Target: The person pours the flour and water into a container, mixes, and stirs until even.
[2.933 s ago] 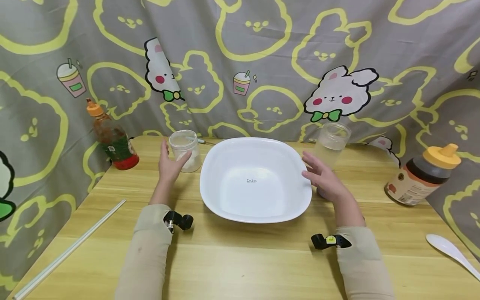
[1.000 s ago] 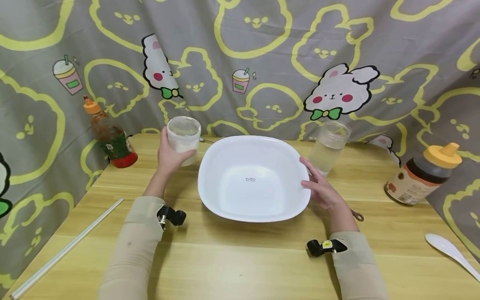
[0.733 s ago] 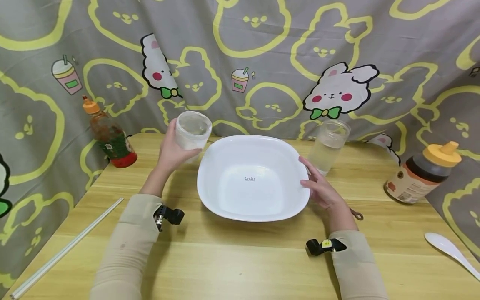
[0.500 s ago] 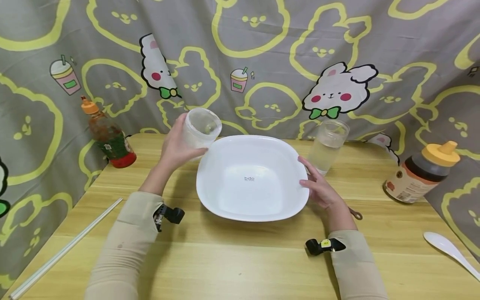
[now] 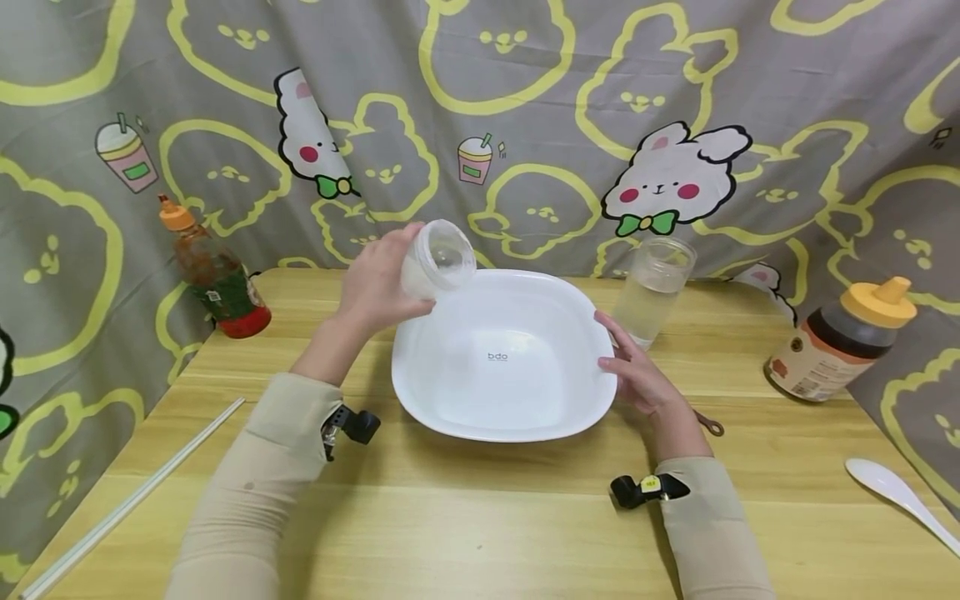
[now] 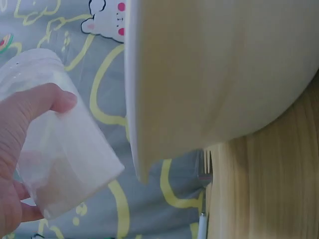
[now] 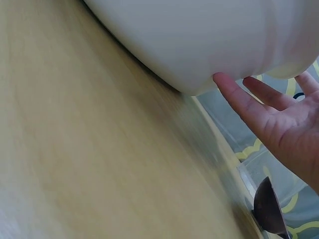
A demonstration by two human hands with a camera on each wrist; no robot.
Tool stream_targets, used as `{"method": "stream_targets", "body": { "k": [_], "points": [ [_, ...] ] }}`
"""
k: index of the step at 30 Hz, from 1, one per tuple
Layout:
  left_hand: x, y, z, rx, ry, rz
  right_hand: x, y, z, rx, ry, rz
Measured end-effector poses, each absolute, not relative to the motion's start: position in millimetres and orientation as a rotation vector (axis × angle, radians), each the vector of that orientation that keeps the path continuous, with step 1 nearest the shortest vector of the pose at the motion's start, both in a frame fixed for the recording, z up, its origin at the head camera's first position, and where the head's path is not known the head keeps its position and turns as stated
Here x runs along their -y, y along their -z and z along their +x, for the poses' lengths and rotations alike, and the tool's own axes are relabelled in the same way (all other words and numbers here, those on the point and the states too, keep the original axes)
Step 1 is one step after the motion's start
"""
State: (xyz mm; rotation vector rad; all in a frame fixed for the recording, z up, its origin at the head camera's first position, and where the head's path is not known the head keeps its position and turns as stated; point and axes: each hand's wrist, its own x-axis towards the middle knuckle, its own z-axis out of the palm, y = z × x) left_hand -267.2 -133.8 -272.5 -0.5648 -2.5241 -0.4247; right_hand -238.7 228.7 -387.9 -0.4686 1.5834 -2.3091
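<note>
Plastic jar (image 5: 438,265) tipped over the white bowl's (image 5: 525,417) back-left rim, mouth toward the bowl.
Left hand (image 5: 378,283) wraps curled fingers around the jar, which holds a whitish content. Right hand (image 5: 637,375), fingers straight, touches the bowl's right edge. Just beyond the bowl's back-right corner stands a clear glass (image 5: 654,287); honey bottle (image 5: 843,342) well right, sauce bottle (image 5: 210,271) well left, white spoon (image 5: 896,500) front right.

"bdo" printed inside white bowl (image 5: 450,333) btm, honey bottle label (image 5: 806,379) unreadable
</note>
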Motion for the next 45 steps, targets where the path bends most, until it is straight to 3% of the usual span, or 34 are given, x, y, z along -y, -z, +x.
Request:
{"method": "stream_targets", "body": {
  "k": [9, 45],
  "points": [
    [122.5, 275.3, -268.8, 2.449, 0.118, -0.707, -229.2, 388.2, -238.7, -1.578, 2.304, -0.459],
    [107.0, 283.4, -268.0, 2.318, -0.29, -0.814, -230.2, 388.9, -239.5, -1.603, 2.279, -0.486]
  ]
}}
